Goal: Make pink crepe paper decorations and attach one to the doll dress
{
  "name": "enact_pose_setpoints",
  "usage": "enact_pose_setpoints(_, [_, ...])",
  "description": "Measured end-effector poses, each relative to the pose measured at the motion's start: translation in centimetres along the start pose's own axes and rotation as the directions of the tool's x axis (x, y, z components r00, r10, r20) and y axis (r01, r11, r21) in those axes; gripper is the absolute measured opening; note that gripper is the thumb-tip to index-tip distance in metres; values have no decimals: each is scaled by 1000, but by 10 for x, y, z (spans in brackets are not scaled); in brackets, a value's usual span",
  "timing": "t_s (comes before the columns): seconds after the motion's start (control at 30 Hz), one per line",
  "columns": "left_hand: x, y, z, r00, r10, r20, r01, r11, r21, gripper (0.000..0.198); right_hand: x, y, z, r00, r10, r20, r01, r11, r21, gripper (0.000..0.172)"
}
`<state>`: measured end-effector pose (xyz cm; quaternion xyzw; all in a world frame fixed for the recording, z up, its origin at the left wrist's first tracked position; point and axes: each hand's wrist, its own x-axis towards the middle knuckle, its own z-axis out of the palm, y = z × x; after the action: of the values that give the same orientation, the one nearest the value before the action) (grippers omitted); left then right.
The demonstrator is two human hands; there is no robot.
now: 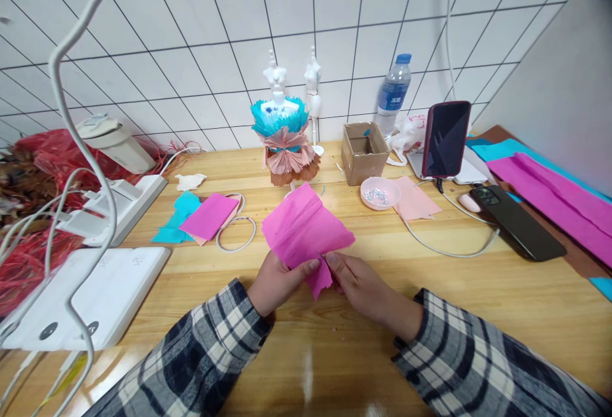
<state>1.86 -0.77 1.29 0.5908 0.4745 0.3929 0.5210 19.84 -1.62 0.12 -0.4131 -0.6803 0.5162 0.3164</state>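
Above the table [315, 347], short of its far edge, left hand [277, 283] and right hand [366, 289] pinch pink paper [303, 229]; gentle tension should limit tearing.

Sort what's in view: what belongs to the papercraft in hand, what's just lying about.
Likely in the job:
magenta sheet, pinched by left hand and right hand
paper-dressed mannequin
folded magenta paper
pink bowl

Probably just lying about:
water bottle
power strip
flat-lying phone
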Motion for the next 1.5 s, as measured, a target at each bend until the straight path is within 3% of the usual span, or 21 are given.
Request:
enact_pose_setpoints(0.23, [-1, 0, 2, 998, 17, 61, -19, 999, 28, 32, -1, -2, 1, 1000, -13, -12, 13, 1000, 20, 50])
enact_pose_setpoints(0.47, [0, 2, 2, 998, 63, 10, -64, 997, 42, 31, -2, 1, 1, 1000, -11, -17, 11, 1000, -3, 46])
enact_pose_setpoints(0.8, [-1, 1, 2, 999, 11, 30, -13, 998, 59, 31, 0, -4, 1, 1000, 1, -21, -2, 998, -60, 46])
enact_pose_setpoints(1.07, [1, -8, 1, 989, 53, -135, -81, 974, -210, 41, 0, -4, 0, 1000, 3, 5, -3, 995, -100, 46])
enact_pose_setpoints(1.3, [1, 6, 5, 984, 84, -158, -89, 996, -24, 39, -2, -3, 1, 1000, 11, 3, -10, 999, -53, 48])
enact_pose_setpoints(1.5, [4, 11, 5, 977, 144, -155, -137, 989, 56, 57, -1, -5, 0, 1000, 29, -2, -29, 998, -57, 49])
